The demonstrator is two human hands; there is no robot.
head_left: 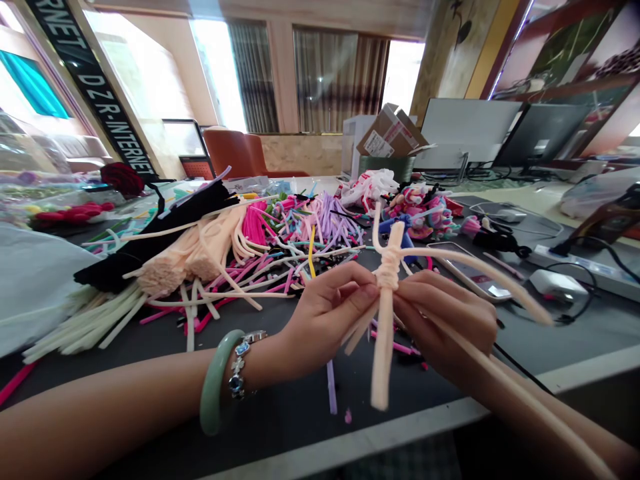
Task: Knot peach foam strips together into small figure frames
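Observation:
A peach pipe-cleaner figure is held upright above the table's front part, with coils wrapped round its middle and long loose stems sticking out to the right and down. My left hand pinches it from the left, thumb and fingertips at the coils. From the right, my right hand closes on the same piece just below the coils, and a long peach stem runs over that hand toward the lower right. The fingertips of both hands almost meet behind the piece. A green bangle and a bracelet circle my left wrist.
Behind lie bundles of peach, black, pink and lilac pipe cleaners. Small colourful dolls sit beyond. To the right are a phone, a white charger and a power strip with cables. Monitors stand further back.

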